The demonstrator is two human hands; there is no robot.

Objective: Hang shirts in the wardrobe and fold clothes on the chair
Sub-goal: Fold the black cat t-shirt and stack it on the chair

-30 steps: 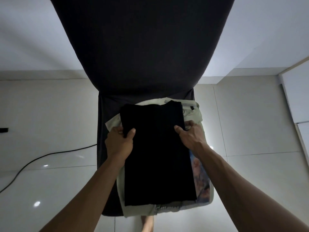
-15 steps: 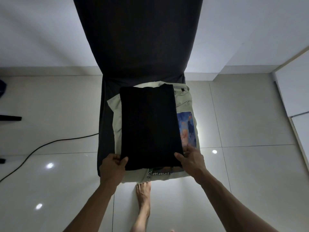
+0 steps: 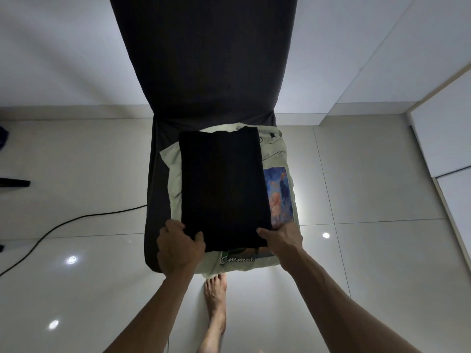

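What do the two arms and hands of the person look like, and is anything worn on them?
Both arms are bare to the frame's edge: no sleeves show. The left hand and right hand wear no gloves; I see no ring, watch or bracelet on either wrist, though the light is dim.

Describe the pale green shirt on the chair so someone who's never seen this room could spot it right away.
Find the dark chair against the white wall. On its seat lies a pale green shirt, folded flat under a black garment that both hands grip at its near corners. Unlike the plain black piece on top, it has a blue picture print and cursive lettering at its near edge.
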